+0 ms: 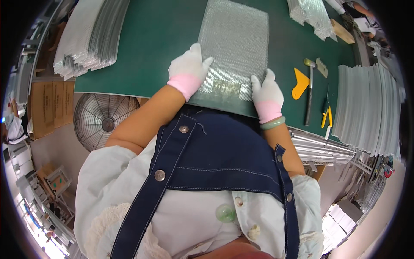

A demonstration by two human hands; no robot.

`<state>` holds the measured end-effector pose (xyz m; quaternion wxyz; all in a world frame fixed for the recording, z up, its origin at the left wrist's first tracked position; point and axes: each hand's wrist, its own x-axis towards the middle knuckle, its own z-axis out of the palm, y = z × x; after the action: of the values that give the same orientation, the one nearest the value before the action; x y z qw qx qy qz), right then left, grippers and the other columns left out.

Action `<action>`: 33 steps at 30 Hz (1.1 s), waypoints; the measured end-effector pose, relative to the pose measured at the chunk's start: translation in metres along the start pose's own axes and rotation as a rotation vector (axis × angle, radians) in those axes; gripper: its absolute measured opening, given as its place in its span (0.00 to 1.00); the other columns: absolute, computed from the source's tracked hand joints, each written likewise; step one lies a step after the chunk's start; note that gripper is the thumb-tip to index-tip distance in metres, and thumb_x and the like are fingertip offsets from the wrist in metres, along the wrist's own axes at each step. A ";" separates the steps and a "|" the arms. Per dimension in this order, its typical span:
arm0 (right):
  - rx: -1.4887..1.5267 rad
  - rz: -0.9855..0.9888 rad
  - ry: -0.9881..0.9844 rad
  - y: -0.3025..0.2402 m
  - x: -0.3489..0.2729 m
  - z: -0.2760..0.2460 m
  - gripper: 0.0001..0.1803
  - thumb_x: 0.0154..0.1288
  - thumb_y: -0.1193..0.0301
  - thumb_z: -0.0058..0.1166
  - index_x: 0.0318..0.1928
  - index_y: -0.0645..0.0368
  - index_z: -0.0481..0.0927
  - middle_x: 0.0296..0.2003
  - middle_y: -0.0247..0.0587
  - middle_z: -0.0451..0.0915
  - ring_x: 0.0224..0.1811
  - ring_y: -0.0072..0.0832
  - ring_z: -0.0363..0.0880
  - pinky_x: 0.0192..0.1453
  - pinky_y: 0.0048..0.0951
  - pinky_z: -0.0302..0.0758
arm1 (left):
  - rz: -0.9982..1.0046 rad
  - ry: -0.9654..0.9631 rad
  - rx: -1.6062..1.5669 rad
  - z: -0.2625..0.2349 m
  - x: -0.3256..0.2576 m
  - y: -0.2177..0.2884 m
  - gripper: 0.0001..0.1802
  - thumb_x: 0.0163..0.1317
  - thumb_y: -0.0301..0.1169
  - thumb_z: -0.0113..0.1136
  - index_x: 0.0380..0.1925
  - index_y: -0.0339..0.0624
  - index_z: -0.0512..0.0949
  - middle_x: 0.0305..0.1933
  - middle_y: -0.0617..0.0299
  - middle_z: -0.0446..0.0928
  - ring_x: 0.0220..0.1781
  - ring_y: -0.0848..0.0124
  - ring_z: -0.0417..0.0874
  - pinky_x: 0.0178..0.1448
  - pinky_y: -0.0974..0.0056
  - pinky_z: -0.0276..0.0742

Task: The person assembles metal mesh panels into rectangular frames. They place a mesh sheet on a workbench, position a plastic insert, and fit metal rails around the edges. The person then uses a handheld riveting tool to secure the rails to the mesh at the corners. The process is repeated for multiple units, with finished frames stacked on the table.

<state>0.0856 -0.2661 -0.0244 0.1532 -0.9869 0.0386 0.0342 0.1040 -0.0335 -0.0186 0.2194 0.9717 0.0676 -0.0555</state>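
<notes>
A clear bubble-wrap bag point(235, 39) lies flat on the green table mat point(151, 39), its near end toward me. My left hand point(188, 69), in a white glove with a pink cuff, presses on the bag's near left corner. On the near right edge rests my right hand point(267, 95), gloved the same, with a pale green bangle on the wrist. Through the bag's near end a small metallic part point(225, 86) shows between the two hands.
A stack of bubble bags point(88, 36) lies at the far left, another pile point(312, 15) at the far right. A yellow scraper point(299, 83), a hammer point(309, 93) and yellow-handled pliers point(326, 116) lie right of my hands, beside stacked metal strips point(366, 110). A fan point(101, 121) stands below the table's left edge.
</notes>
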 end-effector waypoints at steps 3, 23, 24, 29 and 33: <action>-0.010 -0.018 0.002 0.004 0.000 0.003 0.33 0.72 0.50 0.51 0.64 0.64 0.67 0.39 0.59 0.85 0.41 0.54 0.85 0.46 0.48 0.80 | 0.024 0.045 -0.015 0.006 -0.003 -0.006 0.30 0.67 0.48 0.60 0.57 0.35 0.71 0.44 0.42 0.84 0.46 0.46 0.86 0.50 0.49 0.81; 0.190 -0.113 0.332 0.011 -0.016 0.017 0.32 0.69 0.53 0.57 0.64 0.62 0.70 0.37 0.52 0.85 0.34 0.48 0.86 0.37 0.43 0.82 | 0.181 0.339 -0.170 0.021 -0.017 -0.017 0.24 0.63 0.39 0.65 0.51 0.32 0.72 0.34 0.43 0.82 0.34 0.46 0.85 0.40 0.49 0.81; 0.162 -0.108 0.293 0.010 -0.013 0.017 0.32 0.69 0.53 0.56 0.64 0.63 0.71 0.37 0.53 0.85 0.35 0.48 0.86 0.38 0.43 0.82 | 0.169 0.338 -0.158 0.021 -0.017 -0.016 0.24 0.64 0.39 0.65 0.51 0.32 0.72 0.35 0.43 0.83 0.35 0.45 0.85 0.40 0.49 0.81; -0.009 -0.091 0.131 0.006 -0.001 0.014 0.32 0.70 0.50 0.53 0.63 0.63 0.71 0.38 0.56 0.85 0.37 0.50 0.86 0.40 0.45 0.82 | 0.149 0.280 -0.098 0.020 -0.012 -0.015 0.24 0.65 0.40 0.62 0.52 0.33 0.72 0.39 0.42 0.83 0.40 0.47 0.85 0.44 0.50 0.81; -0.038 -0.066 0.088 0.005 0.001 0.012 0.33 0.71 0.49 0.51 0.63 0.64 0.71 0.39 0.56 0.85 0.39 0.50 0.85 0.42 0.46 0.82 | 0.070 0.158 -0.070 0.011 -0.009 -0.009 0.24 0.66 0.41 0.61 0.54 0.34 0.72 0.41 0.44 0.83 0.42 0.47 0.85 0.48 0.51 0.81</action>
<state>0.0857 -0.2670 -0.0376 0.1333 -0.9909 0.0121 -0.0138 0.0929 -0.0314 -0.0308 0.2488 0.9666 0.0525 0.0316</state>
